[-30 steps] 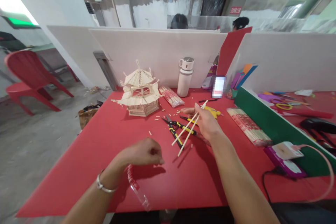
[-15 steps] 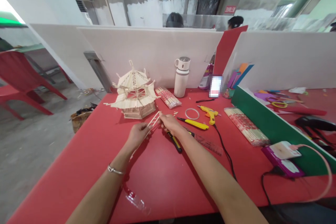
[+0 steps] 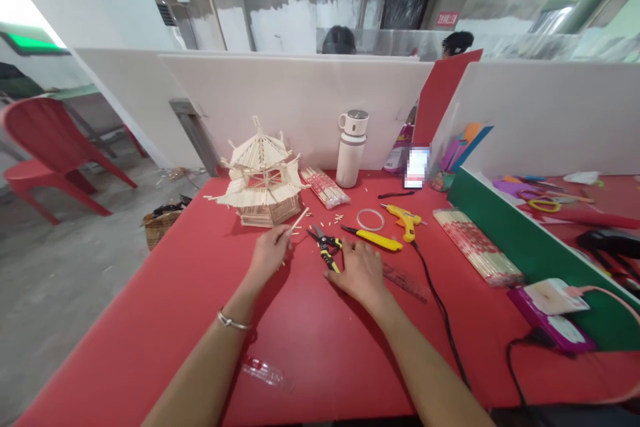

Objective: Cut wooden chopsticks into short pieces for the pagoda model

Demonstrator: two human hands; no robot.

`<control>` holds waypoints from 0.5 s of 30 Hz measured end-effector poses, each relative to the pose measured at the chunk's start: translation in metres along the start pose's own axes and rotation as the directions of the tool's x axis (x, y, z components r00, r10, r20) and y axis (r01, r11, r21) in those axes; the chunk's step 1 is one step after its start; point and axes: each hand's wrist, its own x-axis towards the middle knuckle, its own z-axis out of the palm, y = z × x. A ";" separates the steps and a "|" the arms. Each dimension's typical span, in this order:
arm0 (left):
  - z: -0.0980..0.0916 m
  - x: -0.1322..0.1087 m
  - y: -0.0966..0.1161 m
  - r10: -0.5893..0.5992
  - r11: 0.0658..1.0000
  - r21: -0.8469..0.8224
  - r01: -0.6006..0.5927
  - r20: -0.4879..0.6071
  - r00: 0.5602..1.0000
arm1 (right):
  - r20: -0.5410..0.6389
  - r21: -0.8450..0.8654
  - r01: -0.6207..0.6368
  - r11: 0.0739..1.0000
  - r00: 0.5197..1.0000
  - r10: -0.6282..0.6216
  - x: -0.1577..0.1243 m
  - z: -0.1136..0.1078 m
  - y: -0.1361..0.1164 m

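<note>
My left hand (image 3: 271,252) is closed on a thin pale wooden stick piece (image 3: 301,219), whose far end pokes up beyond the fingers; the rest of it is mostly hidden. Over the handles of black-and-yellow shears (image 3: 327,255) lies my right hand (image 3: 361,270), its fingers spread and its thumb by one handle. The shears rest on the table with their blades apart. Short stick offcuts (image 3: 339,218) are scattered beyond the blades. Behind my left hand stands a pagoda-like model (image 3: 263,177) built of sticks.
A yellow utility knife (image 3: 373,238), a glue gun (image 3: 404,219), a clear ring (image 3: 371,219) and a ruler (image 3: 407,282) lie to the right. Stick packs (image 3: 325,187) and a white bottle (image 3: 351,153) stand farther back. A green divider (image 3: 545,260) borders the right side.
My right hand has let go of the ladder-like stick piece and moved right and nearer, onto the shears' handles. The left hand keeps the piece, now turned more edge-on. The view has shifted slightly.
</note>
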 end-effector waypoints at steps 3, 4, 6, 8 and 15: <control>0.009 0.004 0.008 0.078 0.996 0.040 -0.077 -0.007 0.997 | -0.035 0.044 -0.038 0.998 0.999 0.040 0.002 0.003 -0.002; 0.011 0.006 0.011 0.101 0.994 0.035 -0.100 -0.018 0.995 | -0.055 0.065 -0.045 0.997 0.997 0.049 0.003 0.003 -0.001; 0.014 0.010 0.015 0.115 0.993 -0.027 -0.116 -0.029 0.993 | -0.107 0.130 -0.066 0.989 0.991 0.080 0.002 0.002 0.005; 0.016 0.011 0.018 0.085 0.989 -0.123 -0.087 -0.023 0.996 | -0.149 0.273 -0.101 0.957 0.978 0.145 0.002 0.000 0.013; 0.019 0.001 0.026 -0.079 0.964 -0.248 0.092 0.063 0.995 | 0.217 0.946 -0.235 -0.225 0.971 -0.103 0.002 -0.024 0.039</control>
